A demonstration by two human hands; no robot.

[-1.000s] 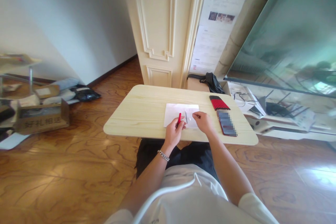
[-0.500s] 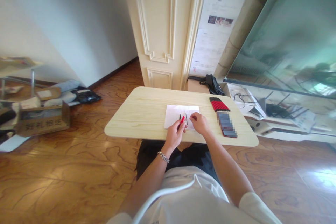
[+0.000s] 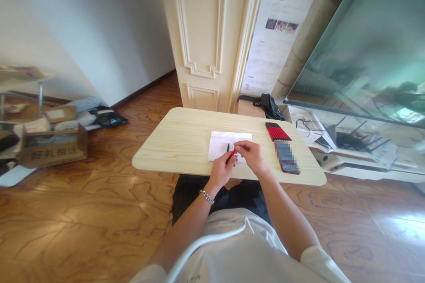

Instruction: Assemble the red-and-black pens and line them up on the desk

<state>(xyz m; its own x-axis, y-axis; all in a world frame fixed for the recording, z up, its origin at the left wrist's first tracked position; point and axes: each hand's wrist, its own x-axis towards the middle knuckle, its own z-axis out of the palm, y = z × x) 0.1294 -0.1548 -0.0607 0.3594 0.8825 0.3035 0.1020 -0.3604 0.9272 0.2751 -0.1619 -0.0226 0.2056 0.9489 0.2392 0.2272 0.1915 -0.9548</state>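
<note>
My left hand (image 3: 222, 170) is closed around a red pen barrel (image 3: 231, 155), which slants up and to the right from the fingers. The fingertips of my right hand (image 3: 251, 154) are pinched together at the upper end of that barrel. Whether a small part sits between them is too small to tell. Beneath both hands lies a white sheet of paper (image 3: 219, 140). On it rests a short black pen part (image 3: 228, 147), just left of the barrel. A thin dark stick on the paper is mostly covered by my right hand.
A row of red pens with black ends (image 3: 278, 131) lies on the right of the pale wooden table (image 3: 172, 141). Below it is a phone (image 3: 287, 157) with a blurred screen. A black bag (image 3: 270, 107) sits behind the table. Boxes and parcels (image 3: 55, 146) are on the floor at left.
My right hand has moved left, from beside the thin dark stick to the upper end of the red barrel. My left hand keeps its hold in nearly the same place.
</note>
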